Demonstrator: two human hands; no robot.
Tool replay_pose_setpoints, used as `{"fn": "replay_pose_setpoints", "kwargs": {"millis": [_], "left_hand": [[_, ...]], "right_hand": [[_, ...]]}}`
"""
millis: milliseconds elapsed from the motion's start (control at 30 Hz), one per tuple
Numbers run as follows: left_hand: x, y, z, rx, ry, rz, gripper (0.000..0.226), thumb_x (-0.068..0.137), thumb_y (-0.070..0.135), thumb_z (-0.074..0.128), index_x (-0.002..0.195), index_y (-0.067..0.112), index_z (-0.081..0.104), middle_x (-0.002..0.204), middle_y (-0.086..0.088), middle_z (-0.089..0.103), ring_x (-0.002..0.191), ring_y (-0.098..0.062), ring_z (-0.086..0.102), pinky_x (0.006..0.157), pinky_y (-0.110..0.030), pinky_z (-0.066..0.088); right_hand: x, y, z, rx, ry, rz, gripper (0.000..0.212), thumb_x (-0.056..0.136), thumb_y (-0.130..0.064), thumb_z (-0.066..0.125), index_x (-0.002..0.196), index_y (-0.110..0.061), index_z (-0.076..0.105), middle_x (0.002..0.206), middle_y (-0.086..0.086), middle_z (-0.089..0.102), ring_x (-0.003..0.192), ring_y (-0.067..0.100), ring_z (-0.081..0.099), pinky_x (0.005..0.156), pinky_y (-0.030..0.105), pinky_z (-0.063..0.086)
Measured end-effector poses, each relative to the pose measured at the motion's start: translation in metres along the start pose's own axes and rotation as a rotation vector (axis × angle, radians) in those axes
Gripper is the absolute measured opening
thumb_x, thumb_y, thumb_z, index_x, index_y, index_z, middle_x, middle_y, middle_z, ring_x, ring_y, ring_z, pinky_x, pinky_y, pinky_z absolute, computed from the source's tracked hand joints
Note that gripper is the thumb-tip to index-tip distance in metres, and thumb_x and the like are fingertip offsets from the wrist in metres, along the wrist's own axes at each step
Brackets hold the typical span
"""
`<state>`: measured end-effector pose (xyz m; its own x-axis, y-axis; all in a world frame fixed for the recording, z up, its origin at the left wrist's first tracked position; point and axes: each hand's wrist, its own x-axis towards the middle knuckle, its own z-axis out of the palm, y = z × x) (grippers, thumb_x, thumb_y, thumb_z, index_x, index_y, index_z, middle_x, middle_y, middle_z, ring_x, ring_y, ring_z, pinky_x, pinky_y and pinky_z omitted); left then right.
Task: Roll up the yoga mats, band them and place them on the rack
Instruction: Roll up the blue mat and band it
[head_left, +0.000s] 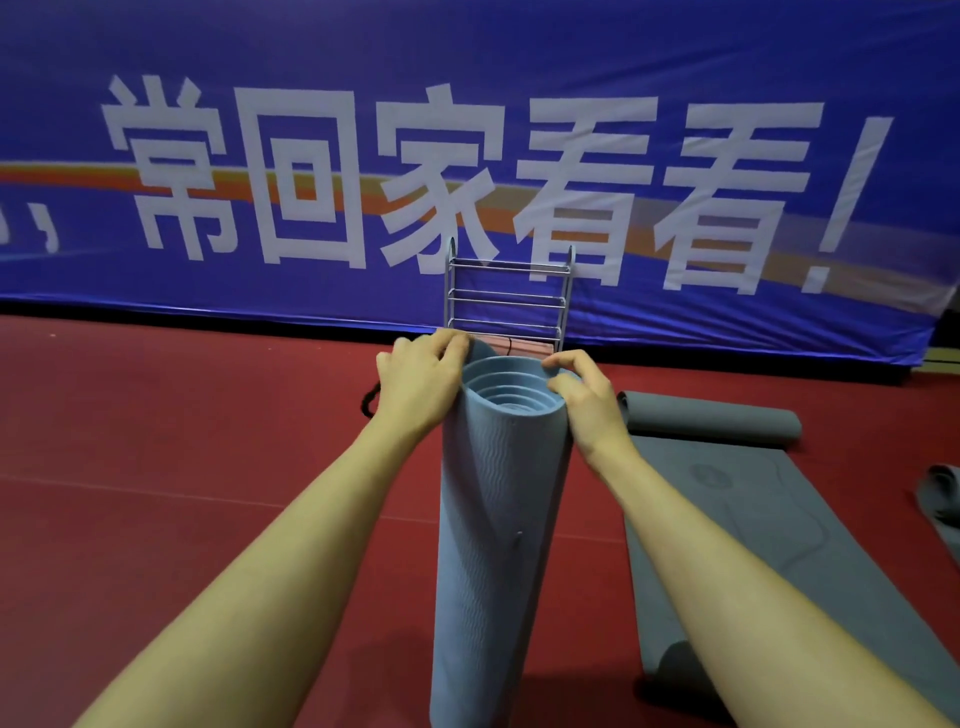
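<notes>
A rolled blue mat (498, 499) is held upright on the red floor (208, 467), directly in front of the person and well short of the metal rack (509, 296), which stands against the blue banner (467, 78). The top rim of the roll is gripped from both sides: the left hand (421, 384) is curled over the left edge, and the right hand (587, 395) pinches the right edge with fingers hooked at the rim. The inner coils are seen stepping downward inside the roll, so the layers are judged uneven at this end. No band is visible on the roll.

The step in hand is judged to be squaring and tightening the roll before banding. It is best done with the base kept planted on the floor, the outer layer drawn snug round the core, and the rim pressed level so the coils sit flush. The grip should not be eased until a band is on, or the outer flap may spring loose.

A dark looped cord (370, 402), possibly a band, lies on the floor just behind the left wrist. A grey mat (753, 519) lies partly unrolled to the right, its far end rolled; another grey roll (940, 499) is cut off by the right edge.
</notes>
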<state>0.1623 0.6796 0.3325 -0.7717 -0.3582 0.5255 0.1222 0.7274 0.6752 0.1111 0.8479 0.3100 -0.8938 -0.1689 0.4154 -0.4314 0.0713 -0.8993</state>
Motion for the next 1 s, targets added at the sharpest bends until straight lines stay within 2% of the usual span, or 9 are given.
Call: {"fn": "replay_pose_setpoints", "kwargs": {"millis": [100, 200, 400, 500, 600, 733, 800, 933, 1000], "left_hand": [[0.006, 0.008, -0.005, 0.047, 0.137, 0.101, 0.044, 0.086, 0.026, 0.036, 0.121, 0.020, 0.063, 0.113, -0.003, 0.064, 0.109, -0.028, 0.045, 0.078, -0.028, 0.017], [0.000, 0.023, -0.002, -0.044, 0.126, 0.318, 0.047, 0.085, -0.004, 0.047, 0.125, 0.018, 0.059, 0.099, 0.007, 0.065, 0.097, -0.018, 0.045, 0.077, -0.025, 0.018], [-0.014, 0.020, 0.010, -0.258, 0.095, 0.264, 0.040, 0.074, -0.002, 0.049, 0.076, 0.035, 0.064, 0.080, 0.023, 0.059, 0.096, -0.011, 0.049, 0.096, -0.045, 0.041], [-0.011, 0.016, 0.010, -0.185, 0.130, 0.288, 0.029, 0.073, 0.005, 0.048, 0.078, 0.024, 0.069, 0.086, 0.016, 0.053, 0.096, -0.015, 0.047, 0.089, -0.048, 0.042], [-0.015, 0.014, 0.011, -0.162, 0.260, 0.244, 0.020, 0.081, 0.000, 0.055, 0.091, 0.010, 0.068, 0.096, 0.006, 0.047, 0.095, -0.020, 0.050, 0.086, -0.048, 0.043], [-0.018, 0.013, 0.012, -0.158, 0.322, 0.222, 0.009, 0.087, 0.001, 0.056, 0.092, 0.006, 0.061, 0.088, 0.006, 0.052, 0.085, -0.026, 0.056, 0.079, -0.050, 0.045], [-0.015, 0.010, 0.012, -0.172, 0.258, 0.269, 0.010, 0.085, 0.005, 0.055, 0.090, 0.009, 0.063, 0.086, 0.006, 0.056, 0.083, -0.024, 0.058, 0.079, -0.054, 0.046], [-0.013, 0.010, 0.012, -0.111, 0.203, 0.309, 0.013, 0.082, 0.014, 0.056, 0.087, 0.015, 0.068, 0.086, 0.003, 0.062, 0.084, -0.023, 0.056, 0.078, -0.054, 0.044], [-0.011, 0.010, 0.012, -0.060, 0.173, 0.330, 0.013, 0.082, 0.015, 0.059, 0.088, 0.017, 0.070, 0.087, 0.001, 0.063, 0.085, -0.024, 0.056, 0.077, -0.050, 0.042]], "right_hand": [[0.004, 0.006, 0.000, -0.070, 0.006, 0.004, 0.020, 0.087, -0.002, 0.049, 0.094, -0.016, 0.061, 0.088, 0.000, 0.060, 0.078, 0.018, 0.047, 0.060, 0.026, 0.037], [0.005, 0.006, 0.003, -0.017, 0.056, 0.015, 0.020, 0.089, -0.004, 0.049, 0.093, -0.020, 0.062, 0.091, 0.000, 0.063, 0.082, 0.021, 0.054, 0.070, 0.032, 0.044], [-0.002, 0.000, 0.007, 0.113, 0.053, -0.180, 0.050, 0.083, 0.003, 0.058, 0.119, -0.031, 0.049, 0.115, 0.002, 0.056, 0.107, 0.009, 0.054, 0.089, 0.013, 0.043], [0.001, -0.001, 0.010, -0.084, 0.032, -0.373, 0.035, 0.081, 0.002, 0.058, 0.104, -0.023, 0.062, 0.110, -0.008, 0.054, 0.110, -0.001, 0.049, 0.095, 0.009, 0.036], [-0.004, 0.003, 0.020, -0.023, 0.202, -0.318, 0.014, 0.091, -0.001, 0.056, 0.088, -0.012, 0.064, 0.092, -0.004, 0.056, 0.089, 0.010, 0.056, 0.080, 0.017, 0.042], [-0.012, 0.008, 0.029, -0.029, 0.278, -0.281, 0.020, 0.097, -0.014, 0.053, 0.078, -0.007, 0.058, 0.088, 0.009, 0.054, 0.078, 0.015, 0.052, 0.072, 0.016, 0.038], [-0.010, 0.006, 0.028, -0.056, 0.229, -0.300, 0.003, 0.094, -0.015, 0.059, 0.092, -0.014, 0.057, 0.097, 0.006, 0.056, 0.089, 0.018, 0.054, 0.078, 0.026, 0.042], [-0.007, -0.002, 0.022, -0.036, 0.091, -0.368, 0.059, 0.090, -0.011, 0.063, 0.128, -0.048, 0.039, 0.119, -0.019, 0.040, 0.114, 0.011, 0.049, 0.095, 0.019, 0.043], [-0.007, -0.006, 0.020, -0.088, 0.025, -0.408, 0.052, 0.090, -0.006, 0.061, 0.129, -0.037, 0.048, 0.121, -0.011, 0.040, 0.118, 0.009, 0.045, 0.097, 0.008, 0.035]]}}
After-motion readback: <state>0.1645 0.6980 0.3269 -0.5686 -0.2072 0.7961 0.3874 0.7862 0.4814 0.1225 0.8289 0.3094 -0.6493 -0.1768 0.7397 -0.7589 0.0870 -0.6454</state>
